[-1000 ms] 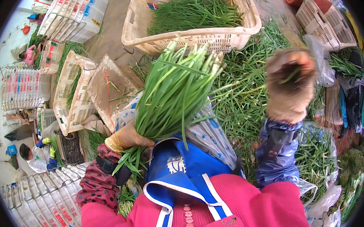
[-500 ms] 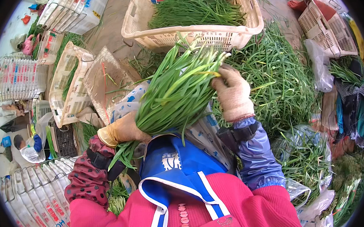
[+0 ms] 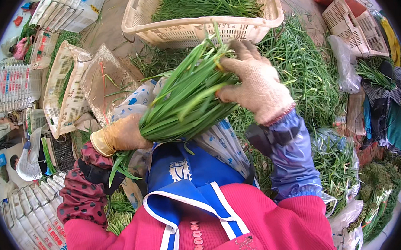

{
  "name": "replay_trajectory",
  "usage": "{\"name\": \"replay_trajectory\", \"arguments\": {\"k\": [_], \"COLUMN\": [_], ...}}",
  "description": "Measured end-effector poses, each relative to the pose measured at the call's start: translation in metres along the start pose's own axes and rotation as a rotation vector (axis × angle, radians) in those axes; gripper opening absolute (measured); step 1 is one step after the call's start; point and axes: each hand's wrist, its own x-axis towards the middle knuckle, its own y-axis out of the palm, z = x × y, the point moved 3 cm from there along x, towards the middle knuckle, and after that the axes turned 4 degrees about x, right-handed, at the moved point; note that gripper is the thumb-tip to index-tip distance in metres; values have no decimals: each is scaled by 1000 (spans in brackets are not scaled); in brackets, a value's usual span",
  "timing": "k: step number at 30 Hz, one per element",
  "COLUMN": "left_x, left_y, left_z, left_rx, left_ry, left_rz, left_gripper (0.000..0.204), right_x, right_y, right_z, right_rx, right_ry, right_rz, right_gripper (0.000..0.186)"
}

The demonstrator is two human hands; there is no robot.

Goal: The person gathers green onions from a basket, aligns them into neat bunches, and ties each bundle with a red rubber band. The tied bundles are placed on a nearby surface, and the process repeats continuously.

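Observation:
A thick bunch of garlic chives (image 3: pixel 184 98) lies aslant over my lap, with long flat green leaves and its pale stem ends toward the upper right. My left hand (image 3: pixel 124 134), in a yellowish glove, is closed round the leafy lower-left end; some leaf tips poke out below the wrist. At the stem end my right hand (image 3: pixel 258 84), in a pale knit glove with dirty fingertips, has its thumb and fingers curled on the stems. A yellowish blade shows by its index finger. The bunch partly hides my left fingers. Under it is my blue apron (image 3: pixel 194 165).
Ahead stands a cream plastic crate (image 3: pixel 203 29) holding more chives. A large loose pile of chives (image 3: pixel 306 76) spreads to the right. On the left are a tilted crate (image 3: pixel 63 88), a dirty board (image 3: pixel 106 80) and stacked white crates (image 3: pixel 35 225). Plastic bags lie at right.
My right hand has turned and moved nearer over the stem end, its fingers reaching further across the stems. The bunch and my left hand have shifted slightly left with the whole view.

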Motion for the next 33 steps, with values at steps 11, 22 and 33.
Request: {"name": "replay_trajectory", "arguments": {"k": [11,22,33], "left_x": [-11,-16,-30], "left_y": [1,-1,5], "left_z": [-1,-26,-47], "left_rx": [113,314,719], "left_ry": [17,61,-7], "left_rz": [-13,-102,-44], "left_gripper": [38,32,73], "right_x": [-41,4,-51], "right_y": [19,45,18], "right_z": [-92,-46,-131], "right_rx": [1464,480,-93], "right_ry": [786,567,880], "right_rz": [-633,324,316], "right_gripper": [24,57,39]}}
